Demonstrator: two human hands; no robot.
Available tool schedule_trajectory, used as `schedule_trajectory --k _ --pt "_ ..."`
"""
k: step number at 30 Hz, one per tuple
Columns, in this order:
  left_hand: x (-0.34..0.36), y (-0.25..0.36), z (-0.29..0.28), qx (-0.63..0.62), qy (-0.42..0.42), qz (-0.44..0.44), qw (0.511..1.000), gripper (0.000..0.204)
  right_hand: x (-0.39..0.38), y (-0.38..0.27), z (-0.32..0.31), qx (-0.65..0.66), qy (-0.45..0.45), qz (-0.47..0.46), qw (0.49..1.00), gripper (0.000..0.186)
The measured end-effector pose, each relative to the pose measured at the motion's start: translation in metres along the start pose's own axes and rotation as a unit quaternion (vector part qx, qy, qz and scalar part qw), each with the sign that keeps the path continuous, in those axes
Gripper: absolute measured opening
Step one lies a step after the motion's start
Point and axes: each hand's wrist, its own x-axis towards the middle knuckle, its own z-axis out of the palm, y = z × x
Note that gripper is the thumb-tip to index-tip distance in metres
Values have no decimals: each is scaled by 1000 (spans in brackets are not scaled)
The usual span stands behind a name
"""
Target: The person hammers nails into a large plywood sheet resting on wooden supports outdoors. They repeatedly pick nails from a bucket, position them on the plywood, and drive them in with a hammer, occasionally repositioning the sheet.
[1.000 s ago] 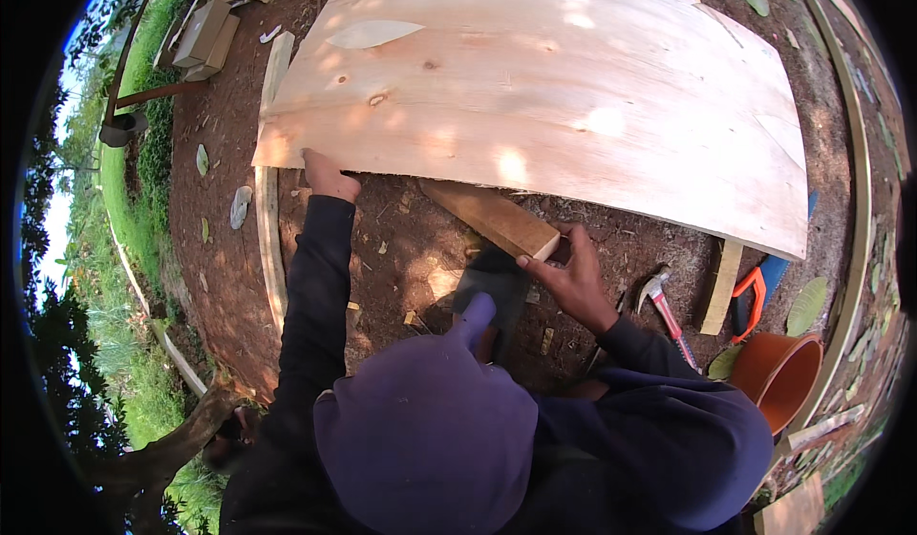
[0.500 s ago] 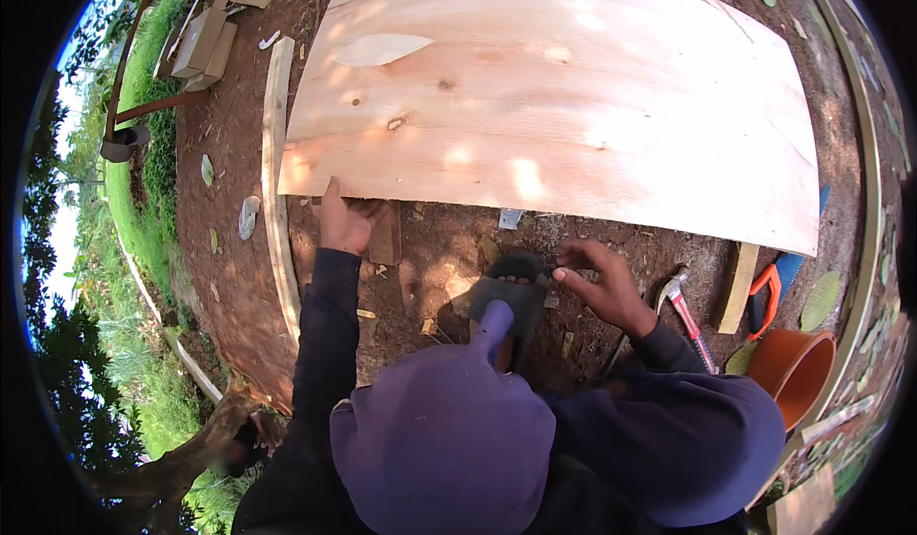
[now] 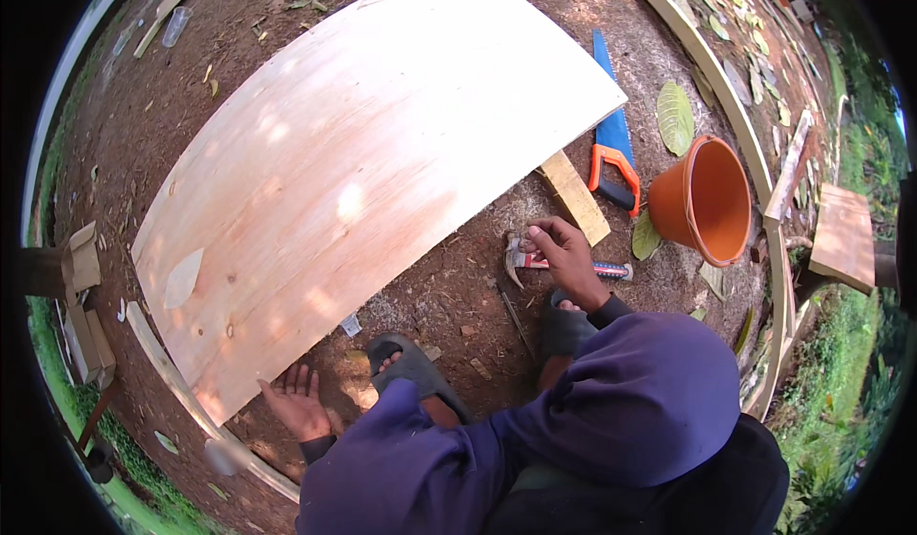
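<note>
A large pale plywood sheet [image 3: 382, 134] lies across the middle. My left hand [image 3: 298, 401] is palm up at its near lower corner, fingers spread, the thumb by the edge and nothing in the palm. My right hand [image 3: 568, 258] hovers over a claw hammer [image 3: 611, 270] on the dirt, fingers curled; anything between them is too small to make out. A short timber [image 3: 581, 201] sticks out from under the sheet's right side, beside a blue saw with an orange handle [image 3: 613, 167]. A long wood strip [image 3: 253, 468] runs past the sheet's left end.
An orange bucket [image 3: 712, 201] stands right of the saw. A long timber [image 3: 707, 67] and a small board [image 3: 841, 239] lie farther right, among dry leaves. Cardboard [image 3: 91, 334] is at the far left. My sandalled feet [image 3: 411, 373] are just below the sheet.
The view has swung round. My right hand released the wooden block, which went under the sheet and is now unseen, and has curled over the hammer. My left hand has turned palm up.
</note>
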Motion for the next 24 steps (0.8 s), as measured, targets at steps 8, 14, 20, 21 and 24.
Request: schedule_trajectory --k 8,14,20,21,24 --pt "18 -36 37 -229 -66 -92 967 100 22 11 -41 49 141 -54 987 31" --pt "20 -71 36 -287 -165 -19 943 113 19 18 -87 -65 219 -83 970 29" --pt "7 -70 85 -366 -93 38 925 112 17 35 -85 -84 226 -92 966 28" --pt "4 -66 96 -372 -85 49 923 111 18 32 -82 -106 233 -110 960 28" --pt "6 -59 97 -401 -90 35 911 108 18 24 -74 -117 241 -139 953 28"
